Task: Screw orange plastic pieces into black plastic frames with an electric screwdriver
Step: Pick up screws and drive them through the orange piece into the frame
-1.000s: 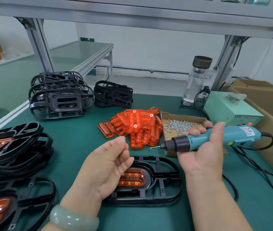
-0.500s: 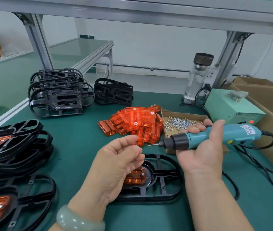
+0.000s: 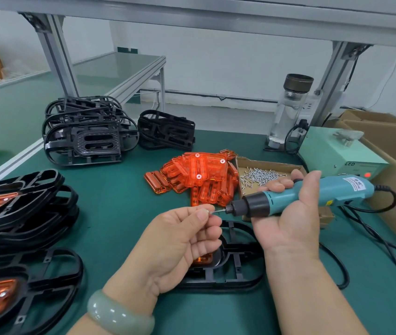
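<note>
Pinching tiny silver screw [image 3: 210, 212] in left hand [image 3: 180, 238] | right hand [image 3: 291, 221] grasping teal, black-nosed electric screwdriver [image 3: 337, 191]

White wall [image 3: 228, 68] behind a green-topped aluminium workbench [image 3: 119, 201].

Factory assembly bench for small plastic parts.
Green-matted workbench [image 3: 119, 213] under an aluminium-profile frame [image 3: 55, 56]; stacked black plastic frames [image 3: 88, 141] at 10 o'clock, heaped orange plastic pieces [image 3: 201, 180] at 12, a carton tray [image 3: 267, 163] of loose screws [image 3: 259, 176] and a corded electric screwdriver [image 3: 337, 189] at 2, pale-green box [image 3: 332, 153] with a lit red lamp behind, cardboard cartons [image 3: 390, 139] at 3.
</note>
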A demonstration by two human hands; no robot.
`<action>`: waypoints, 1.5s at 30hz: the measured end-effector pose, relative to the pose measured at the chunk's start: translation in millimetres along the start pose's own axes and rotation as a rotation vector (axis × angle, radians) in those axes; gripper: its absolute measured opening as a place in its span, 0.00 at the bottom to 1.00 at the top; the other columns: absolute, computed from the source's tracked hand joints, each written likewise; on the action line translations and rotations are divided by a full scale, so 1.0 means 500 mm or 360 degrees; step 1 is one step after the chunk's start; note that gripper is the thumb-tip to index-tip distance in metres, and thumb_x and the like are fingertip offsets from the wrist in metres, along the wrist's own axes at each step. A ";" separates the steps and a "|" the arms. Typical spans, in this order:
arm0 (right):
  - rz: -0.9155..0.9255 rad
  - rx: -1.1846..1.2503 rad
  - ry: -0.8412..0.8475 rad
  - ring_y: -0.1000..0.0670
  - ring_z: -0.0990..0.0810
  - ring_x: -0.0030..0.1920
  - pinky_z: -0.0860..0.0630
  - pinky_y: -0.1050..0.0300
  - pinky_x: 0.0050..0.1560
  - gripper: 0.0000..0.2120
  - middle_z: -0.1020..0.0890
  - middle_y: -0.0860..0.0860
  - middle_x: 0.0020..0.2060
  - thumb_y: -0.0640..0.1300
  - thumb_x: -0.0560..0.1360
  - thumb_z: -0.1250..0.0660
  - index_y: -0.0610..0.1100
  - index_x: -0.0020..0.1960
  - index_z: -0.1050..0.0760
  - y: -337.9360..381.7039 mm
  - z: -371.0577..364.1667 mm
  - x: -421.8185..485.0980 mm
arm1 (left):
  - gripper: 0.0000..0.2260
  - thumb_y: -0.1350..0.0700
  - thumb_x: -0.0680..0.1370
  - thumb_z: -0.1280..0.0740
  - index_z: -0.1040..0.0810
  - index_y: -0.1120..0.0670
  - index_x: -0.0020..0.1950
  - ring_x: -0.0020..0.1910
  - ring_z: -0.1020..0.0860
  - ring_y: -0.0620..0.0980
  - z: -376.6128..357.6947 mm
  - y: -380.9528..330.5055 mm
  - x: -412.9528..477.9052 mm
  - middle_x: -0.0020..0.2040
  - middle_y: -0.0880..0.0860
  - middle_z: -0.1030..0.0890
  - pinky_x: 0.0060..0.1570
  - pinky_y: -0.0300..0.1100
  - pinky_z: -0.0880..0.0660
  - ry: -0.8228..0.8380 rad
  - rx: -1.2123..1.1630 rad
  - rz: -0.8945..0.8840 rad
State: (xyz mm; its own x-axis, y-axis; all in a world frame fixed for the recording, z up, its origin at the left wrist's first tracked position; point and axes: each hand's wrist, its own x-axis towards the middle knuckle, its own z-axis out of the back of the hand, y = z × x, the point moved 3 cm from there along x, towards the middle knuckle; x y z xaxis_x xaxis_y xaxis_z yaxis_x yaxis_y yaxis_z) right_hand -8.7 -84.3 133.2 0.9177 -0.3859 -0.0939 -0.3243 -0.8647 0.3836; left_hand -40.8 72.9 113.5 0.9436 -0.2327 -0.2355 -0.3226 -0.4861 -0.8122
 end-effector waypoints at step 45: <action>0.0085 -0.0058 0.0039 0.57 0.28 0.28 0.27 0.66 0.33 0.10 0.27 0.56 0.29 0.56 0.75 0.34 0.50 0.46 0.29 -0.007 -0.009 -0.017 | 0.08 0.57 0.72 0.29 0.17 0.44 0.40 0.33 0.18 0.45 0.019 -0.023 -0.005 0.35 0.51 0.16 0.34 0.34 0.24 -0.0200 0.0959 -0.0584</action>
State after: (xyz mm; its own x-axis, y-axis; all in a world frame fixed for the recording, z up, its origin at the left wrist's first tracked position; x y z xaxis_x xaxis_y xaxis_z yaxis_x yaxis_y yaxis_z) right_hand -14.4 -76.8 136.8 0.9048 -0.4229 -0.0501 -0.3649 -0.8306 0.4207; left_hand -38.8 86.9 118.2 0.9965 -0.0269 0.0792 0.0803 0.0439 -0.9958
